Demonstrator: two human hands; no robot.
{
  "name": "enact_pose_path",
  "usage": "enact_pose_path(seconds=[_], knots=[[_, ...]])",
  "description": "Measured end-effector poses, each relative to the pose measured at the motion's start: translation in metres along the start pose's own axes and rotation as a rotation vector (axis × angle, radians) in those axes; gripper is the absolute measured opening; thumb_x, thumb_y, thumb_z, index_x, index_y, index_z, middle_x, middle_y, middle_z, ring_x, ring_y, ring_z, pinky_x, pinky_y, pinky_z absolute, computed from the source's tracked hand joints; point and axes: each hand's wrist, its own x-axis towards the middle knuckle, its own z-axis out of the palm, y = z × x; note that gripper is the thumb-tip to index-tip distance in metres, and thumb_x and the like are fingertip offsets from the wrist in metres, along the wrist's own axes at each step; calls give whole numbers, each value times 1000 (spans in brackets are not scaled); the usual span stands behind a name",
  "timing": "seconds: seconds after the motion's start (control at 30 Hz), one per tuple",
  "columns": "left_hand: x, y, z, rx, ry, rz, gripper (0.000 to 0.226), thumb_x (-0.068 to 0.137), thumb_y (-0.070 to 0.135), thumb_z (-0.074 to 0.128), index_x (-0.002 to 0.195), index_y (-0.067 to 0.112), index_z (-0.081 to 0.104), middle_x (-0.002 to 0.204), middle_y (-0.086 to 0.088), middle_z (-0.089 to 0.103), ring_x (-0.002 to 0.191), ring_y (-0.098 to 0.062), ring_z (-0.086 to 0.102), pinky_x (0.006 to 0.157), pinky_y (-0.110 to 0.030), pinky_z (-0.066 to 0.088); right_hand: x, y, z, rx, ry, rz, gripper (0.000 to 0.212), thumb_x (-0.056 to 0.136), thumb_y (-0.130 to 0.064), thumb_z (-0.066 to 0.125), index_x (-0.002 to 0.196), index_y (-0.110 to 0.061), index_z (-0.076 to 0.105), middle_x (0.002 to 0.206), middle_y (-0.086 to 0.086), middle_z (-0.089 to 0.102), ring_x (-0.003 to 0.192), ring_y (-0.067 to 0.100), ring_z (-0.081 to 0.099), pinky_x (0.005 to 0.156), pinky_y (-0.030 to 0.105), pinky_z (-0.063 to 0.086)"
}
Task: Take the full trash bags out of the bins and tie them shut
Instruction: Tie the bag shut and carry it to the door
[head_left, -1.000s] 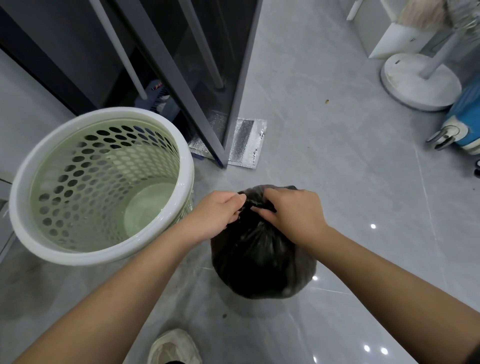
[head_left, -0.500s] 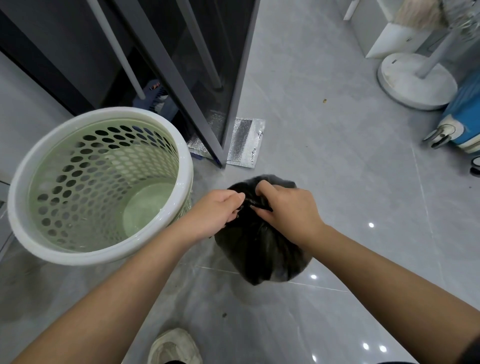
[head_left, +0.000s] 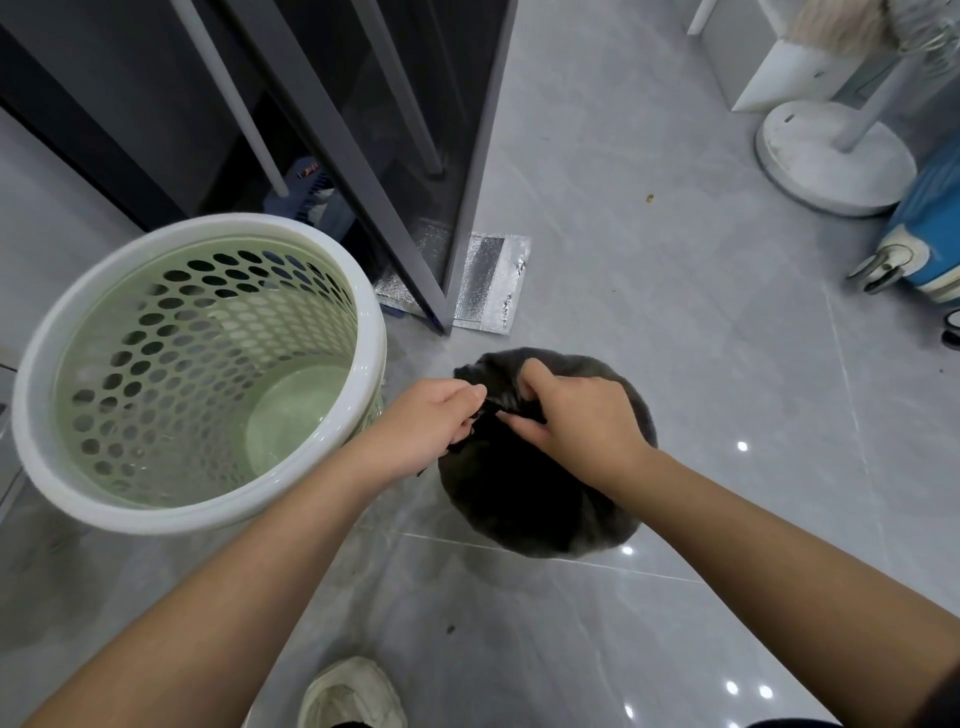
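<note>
Black plastic fills your grip: the trash bag (head_left: 540, 499) sits out of the bin (head_left: 200, 374), on the grey tiled floor (head_left: 675, 364) just to the bin's right. Your left hand (head_left: 421, 431) has its fingers curled round gathered plastic at the bag's neck, and your right hand (head_left: 576, 421) pinches the plastic beside it, the two hands almost touching. Whether a knot has formed is hard to tell, since your fingers cover it. The green perforated bin stands upright with no liner inside. A pale shoe (head_left: 353, 693) shows at the bottom edge.
</note>
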Motion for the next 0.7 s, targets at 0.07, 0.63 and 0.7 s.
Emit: enact_pose_path(seconds=[0.07, 0.63, 0.7], knots=[[2, 1, 0, -20, -9, -3, 33, 98, 26, 41, 68, 14, 39, 58, -7, 34, 40, -9, 24, 38, -19, 21, -1, 1, 1, -5, 5, -20, 25, 86, -46, 57, 90, -21, 52, 63, -5, 61, 57, 22, 58, 47, 28, 36], [9, -20, -5, 268, 120, 95, 36, 97, 26, 45, 62, 19, 48, 57, 9, 49, 58, -5, 45, 62, -27, 35, 5, 1, -11, 451, -258, 262, 18, 87, -33, 62, 76, -20, 69, 63, -10, 62, 63, 9, 56, 63, 25, 44], [9, -23, -1, 202, 110, 66, 38, 97, 28, 44, 61, 20, 51, 52, 11, 50, 56, -9, 45, 61, -29, 35, 4, 0, -12, 236, -212, 254, 18, 89, -34, 56, 80, -24, 67, 68, -8, 65, 69, 14, 58, 62, 30, 47]])
